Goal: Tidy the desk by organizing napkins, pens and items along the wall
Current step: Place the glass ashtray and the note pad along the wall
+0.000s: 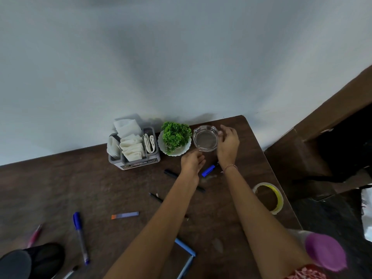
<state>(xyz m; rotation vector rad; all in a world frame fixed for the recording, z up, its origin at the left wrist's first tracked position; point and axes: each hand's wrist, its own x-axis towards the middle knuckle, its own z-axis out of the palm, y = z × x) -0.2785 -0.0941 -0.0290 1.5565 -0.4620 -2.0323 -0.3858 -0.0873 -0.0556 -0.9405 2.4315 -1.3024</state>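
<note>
Right hand point(228, 141) sits at the right rim of the glass ashtray point(205, 138), fingers bent; whether it grips cannot be told. Left hand point(192, 161) hovers near the ashtray, fingers relaxed, holding nothing. The ashtray stands by the wall beside the potted plant point(175, 135). Further left, a grey caddy point(141, 162) holds napkins point(131, 147). A blue marker point(208, 170) lies on the worktop point(60, 188) between the wrists.

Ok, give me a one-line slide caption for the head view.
Right hand at the glass ashtray, lined up with the potted plant and napkin holder by the wall.
</note>
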